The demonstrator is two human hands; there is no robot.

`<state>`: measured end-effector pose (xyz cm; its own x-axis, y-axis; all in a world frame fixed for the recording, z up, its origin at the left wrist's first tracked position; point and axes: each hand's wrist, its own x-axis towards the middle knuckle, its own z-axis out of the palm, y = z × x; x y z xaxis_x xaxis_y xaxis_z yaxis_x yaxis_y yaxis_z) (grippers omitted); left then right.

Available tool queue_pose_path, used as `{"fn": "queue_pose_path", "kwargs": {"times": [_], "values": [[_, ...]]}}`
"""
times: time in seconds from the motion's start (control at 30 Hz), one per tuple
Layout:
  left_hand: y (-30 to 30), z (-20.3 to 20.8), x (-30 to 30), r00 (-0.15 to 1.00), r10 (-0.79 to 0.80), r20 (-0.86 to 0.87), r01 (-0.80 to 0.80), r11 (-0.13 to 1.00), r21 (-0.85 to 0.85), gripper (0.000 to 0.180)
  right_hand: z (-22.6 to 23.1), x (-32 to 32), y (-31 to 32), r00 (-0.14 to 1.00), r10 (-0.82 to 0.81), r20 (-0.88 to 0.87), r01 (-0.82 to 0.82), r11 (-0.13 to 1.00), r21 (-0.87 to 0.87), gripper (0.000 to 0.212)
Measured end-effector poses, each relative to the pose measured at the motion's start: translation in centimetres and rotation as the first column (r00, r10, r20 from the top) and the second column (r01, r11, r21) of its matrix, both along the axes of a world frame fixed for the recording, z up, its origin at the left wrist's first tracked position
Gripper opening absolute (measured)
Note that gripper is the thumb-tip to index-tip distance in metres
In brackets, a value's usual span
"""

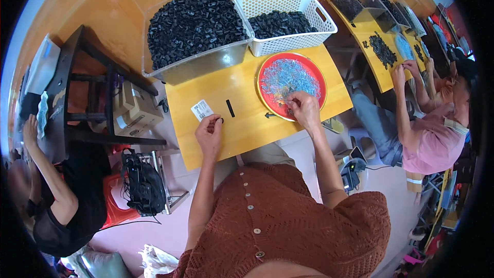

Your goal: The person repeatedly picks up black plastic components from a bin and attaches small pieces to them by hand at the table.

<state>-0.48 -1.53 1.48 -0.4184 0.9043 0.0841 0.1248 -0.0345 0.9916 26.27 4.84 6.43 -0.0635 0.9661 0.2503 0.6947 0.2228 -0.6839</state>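
Observation:
My left hand is closed over the table, and a small black part shows at its fingertips. Beside it lie a white printed label and a short black strip. To the right is a round red tray with a yellow rim, holding many small shiny, bluish-silver pieces. My right hand reaches over its near edge with the fingertips pinched together at the pieces. What those fingers hold is too small to make out. Another small black part lies left of that hand.
At the table's far side stand a clear bin heaped with black parts and a white perforated basket with more. A person in pink works at a yellow table on the right. Another person's arm shows at left, near a dark wooden frame.

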Motion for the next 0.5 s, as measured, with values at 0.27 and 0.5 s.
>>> {"fn": "queue_pose_path", "kwargs": {"times": [0.27, 0.5], "values": [[-0.1, 1.2, 0.0, 0.994, -0.025, -0.103, 0.031, 0.998, 0.063, 0.007, 2.3, -0.8, -1.0, 0.946, 0.051, 0.320, 0.012, 0.981, -0.192, 0.011], [-0.5, 1.8, 0.7, 0.957, -0.014, -0.291, 0.064, 0.984, 0.163, 0.012, 0.2, -1.3, -0.5, 0.915, 0.087, 0.394, -0.048, 0.993, -0.108, 0.011]]}}
